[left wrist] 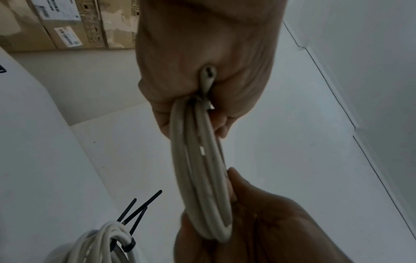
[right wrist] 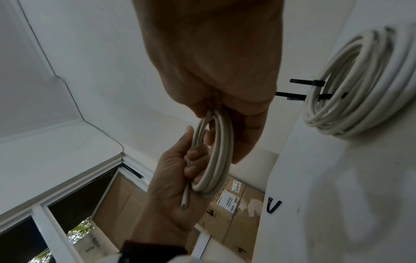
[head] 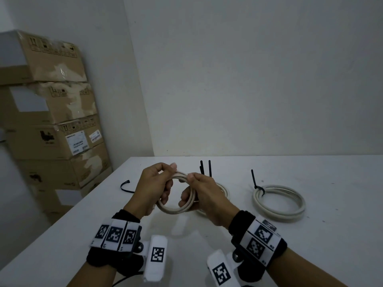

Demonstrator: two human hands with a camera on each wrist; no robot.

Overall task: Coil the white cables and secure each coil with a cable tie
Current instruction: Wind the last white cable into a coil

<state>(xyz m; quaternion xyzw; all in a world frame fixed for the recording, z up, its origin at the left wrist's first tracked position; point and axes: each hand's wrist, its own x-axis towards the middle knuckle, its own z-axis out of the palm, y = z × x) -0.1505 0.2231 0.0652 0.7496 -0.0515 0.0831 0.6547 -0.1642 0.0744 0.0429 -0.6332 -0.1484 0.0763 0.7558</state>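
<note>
two tied coils lie on the table. left hand and right hand grasp a third coil, untied; spare tie waits.

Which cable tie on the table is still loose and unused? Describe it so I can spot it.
Start at the white table and go to its left edge, beside the left hand. The bent black cable tie lies alone there, around no cable, unlike the ties cinched on the finished coil.
</note>
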